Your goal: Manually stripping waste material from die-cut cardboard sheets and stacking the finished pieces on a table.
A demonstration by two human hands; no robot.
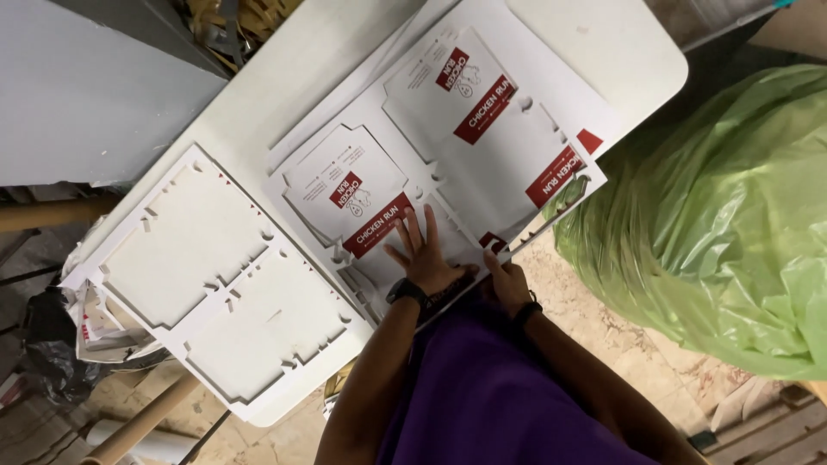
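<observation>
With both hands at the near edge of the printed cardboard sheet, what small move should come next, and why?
Probably lift the near edge of the top printed sheet a little to free it from the pile. The left hand lies flat on it with fingers spread, the right hand is at its edge, and more sheets seem to lie beneath it on the white table.

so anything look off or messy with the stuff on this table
The printed card sheet under the left hand and right hand lies askew, its corner past the white table's edge. The blank sheet stack also overhangs the near edge.
</observation>
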